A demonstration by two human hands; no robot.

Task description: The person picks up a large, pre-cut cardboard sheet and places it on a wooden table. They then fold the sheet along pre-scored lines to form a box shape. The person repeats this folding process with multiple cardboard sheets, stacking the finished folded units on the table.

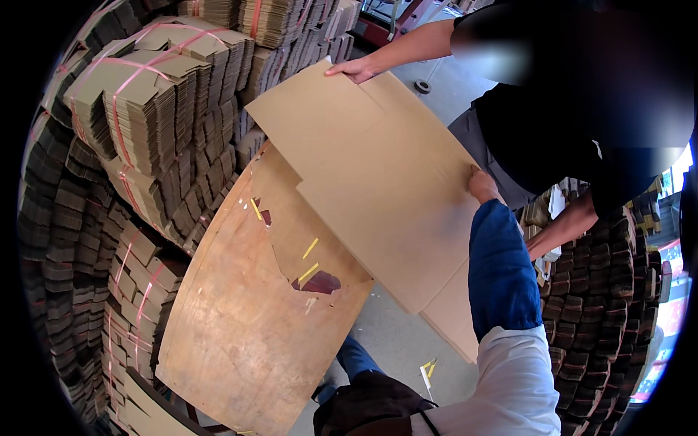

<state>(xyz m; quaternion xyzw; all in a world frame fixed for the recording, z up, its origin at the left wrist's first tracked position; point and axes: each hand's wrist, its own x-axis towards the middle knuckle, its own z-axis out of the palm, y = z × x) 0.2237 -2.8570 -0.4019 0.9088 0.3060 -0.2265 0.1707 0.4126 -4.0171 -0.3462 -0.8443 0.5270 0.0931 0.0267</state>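
A large tan cardboard sheet (378, 167) with a notched edge slants across the middle, partly over a wooden table and partly past its right side. My right hand (483, 185), reaching up in a blue sleeve cover, is closed on the sheet's right edge. A co-worker in black grips the far end of the same sheet with one hand (355, 70). Their other forearm (563, 229) hangs lower, its hand hidden behind my sleeve. Under the sheet's near end another cardboard piece (454, 320) shows. My left hand is out of view.
The worn wooden table (233, 312) has torn patches and yellow strips (309, 272) on its top. Tied stacks of flat cardboard (153, 87) crowd the left. More dark stacks (589, 312) stand at right. Yellow and white scraps (427, 372) lie on the grey floor.
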